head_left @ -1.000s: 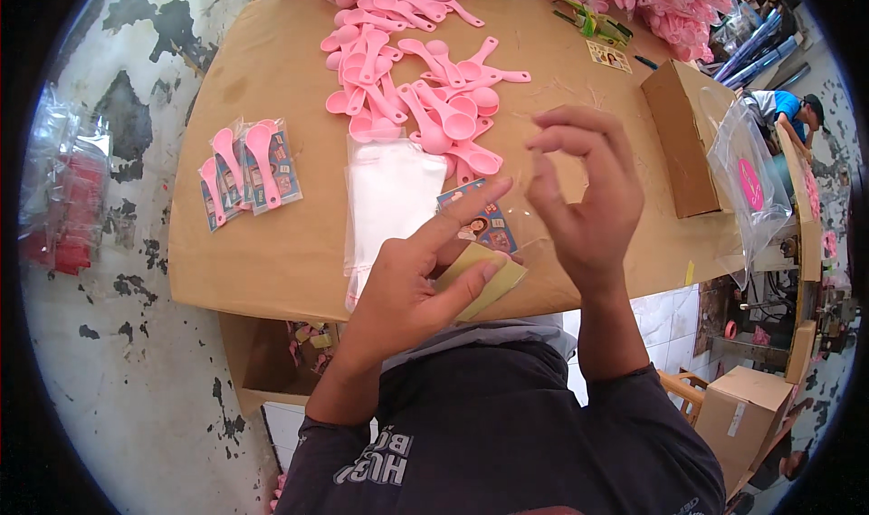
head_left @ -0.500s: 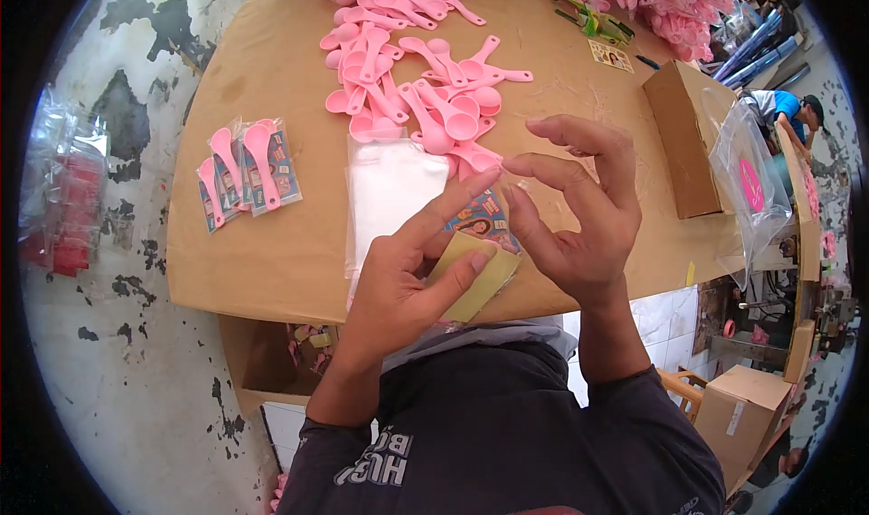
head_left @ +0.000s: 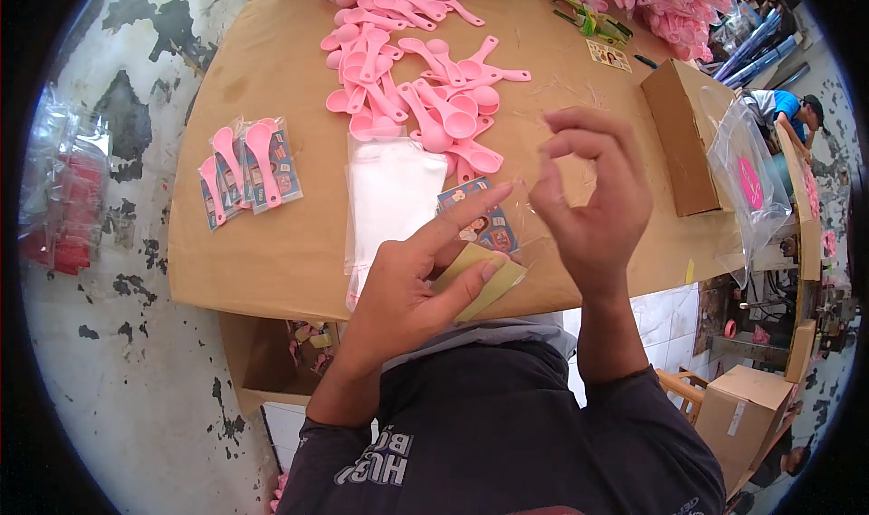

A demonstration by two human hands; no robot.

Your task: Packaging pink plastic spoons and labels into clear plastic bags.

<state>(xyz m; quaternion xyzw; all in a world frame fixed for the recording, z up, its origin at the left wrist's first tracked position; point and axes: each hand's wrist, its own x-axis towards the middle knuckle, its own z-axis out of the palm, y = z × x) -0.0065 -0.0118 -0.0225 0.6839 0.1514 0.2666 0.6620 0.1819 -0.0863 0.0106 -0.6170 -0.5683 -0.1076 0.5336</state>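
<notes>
My left hand [head_left: 405, 284] is closed on a pale yellow card [head_left: 491, 284], pressing it under the thumb near the table's front edge. Its index finger stretches out over a blue printed card [head_left: 493, 228] in thin clear film. To the right, my right hand [head_left: 593, 198] is raised with thumb and index finger curled together into a ring. Whether a thin piece of film sits in that pinch I cannot make out. Just left of the hands lies a stack of white-looking clear bags [head_left: 396, 185]. Beyond them spreads a pile of pink measuring spoons [head_left: 453, 112].
Packed sets of a pink spoon on a blue card [head_left: 272, 166] lie at the left of the brown-covered table [head_left: 262, 76]. At the right stand a cardboard box [head_left: 679, 144] and a clear plastic bag [head_left: 751, 176]. Another person [head_left: 787, 108] is at the far right.
My right hand has drawn its fingers in to the thumb and shifted slightly right and up, away from the left fingertip. More of the blue card shows. The left hand stays nearly still.
</notes>
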